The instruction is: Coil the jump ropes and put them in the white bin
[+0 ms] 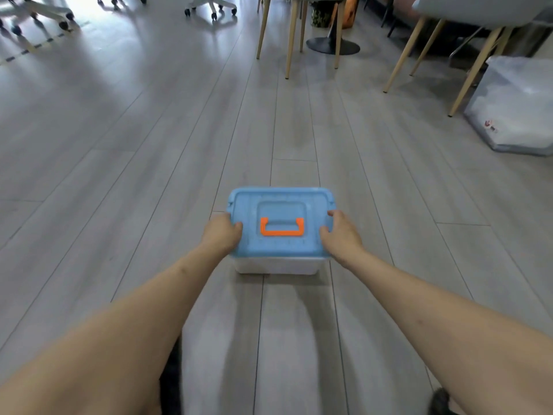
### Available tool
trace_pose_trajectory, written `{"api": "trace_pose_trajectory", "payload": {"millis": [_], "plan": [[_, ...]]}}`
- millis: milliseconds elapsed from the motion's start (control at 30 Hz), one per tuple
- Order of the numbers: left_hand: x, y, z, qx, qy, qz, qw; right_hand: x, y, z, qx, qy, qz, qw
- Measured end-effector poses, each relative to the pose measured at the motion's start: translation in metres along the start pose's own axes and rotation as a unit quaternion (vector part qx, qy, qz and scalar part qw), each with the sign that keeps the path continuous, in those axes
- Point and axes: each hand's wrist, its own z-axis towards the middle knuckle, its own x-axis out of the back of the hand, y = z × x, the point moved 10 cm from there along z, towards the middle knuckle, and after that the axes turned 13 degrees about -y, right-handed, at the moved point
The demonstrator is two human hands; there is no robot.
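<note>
A white bin (276, 265) stands on the grey plank floor in the middle of the view. A blue lid (281, 244) with an orange handle (282, 227) lies flat on top of it. My left hand (222, 235) grips the lid's left edge, thumb on top and fingers curled over the side. My right hand (341, 233) grips the lid's right edge the same way. The lid hides the inside of the bin. No jump rope shows anywhere in the view.
Wooden chair legs (290, 40) and a black round table base (332, 45) stand at the back. A translucent plastic bag (514, 109) lies at the right. Office chair wheels (211, 9) show at the far left and top.
</note>
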Motion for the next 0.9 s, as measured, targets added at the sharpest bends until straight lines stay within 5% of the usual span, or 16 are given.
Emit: {"api": "trace_pose_trajectory", "payload": {"millis": [133, 700, 900], "plan": [[-0.022, -0.026, -0.001, 0.007, -0.041, 0.03, 0.999, -0.035, 0.021, 0.003, -0.002, -0.156, -0.131, 0.979], [-0.021, -0.021, 0.012, 0.027, -0.081, 0.189, 0.978, -0.033, 0.027, -0.01, -0.028, -0.152, -0.205, 0.967], [-0.016, 0.003, 0.004, 0.027, -0.04, 0.265, 0.963, -0.021, 0.016, -0.016, -0.027, -0.124, -0.179, 0.976]]}}
